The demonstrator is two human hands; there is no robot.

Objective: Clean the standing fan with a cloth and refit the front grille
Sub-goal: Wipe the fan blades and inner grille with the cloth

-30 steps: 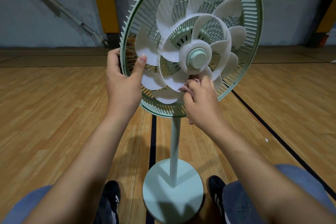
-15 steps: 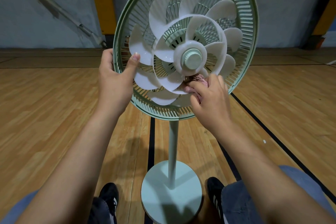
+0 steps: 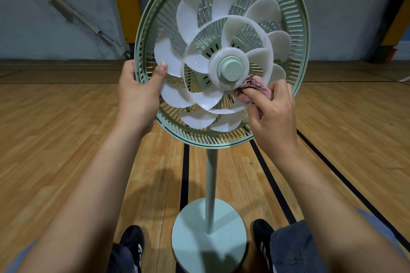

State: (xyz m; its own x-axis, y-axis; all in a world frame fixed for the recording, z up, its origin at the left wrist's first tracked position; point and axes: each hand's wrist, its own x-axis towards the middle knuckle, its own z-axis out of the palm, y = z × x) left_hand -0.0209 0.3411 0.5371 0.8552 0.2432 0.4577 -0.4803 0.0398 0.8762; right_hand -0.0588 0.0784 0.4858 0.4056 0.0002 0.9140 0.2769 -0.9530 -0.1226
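1. Since a moment ago, the right hand (image 3: 274,115) has carried the pink cloth (image 3: 255,87) from under the hub (image 3: 230,71) to its four o'clock side.
2. Right fingers pinch the bunched cloth against a white blade (image 3: 257,60).
3. Left hand (image 3: 138,93) grips the green rear grille (image 3: 297,15) rim at nine o'clock, thumb on a blade.
4. Standing fan's pole (image 3: 210,188) rises from its round base (image 3: 208,244) on the wooden floor (image 3: 55,139), between two black shoes (image 3: 131,240).

Dim, sharp centre, warped edges
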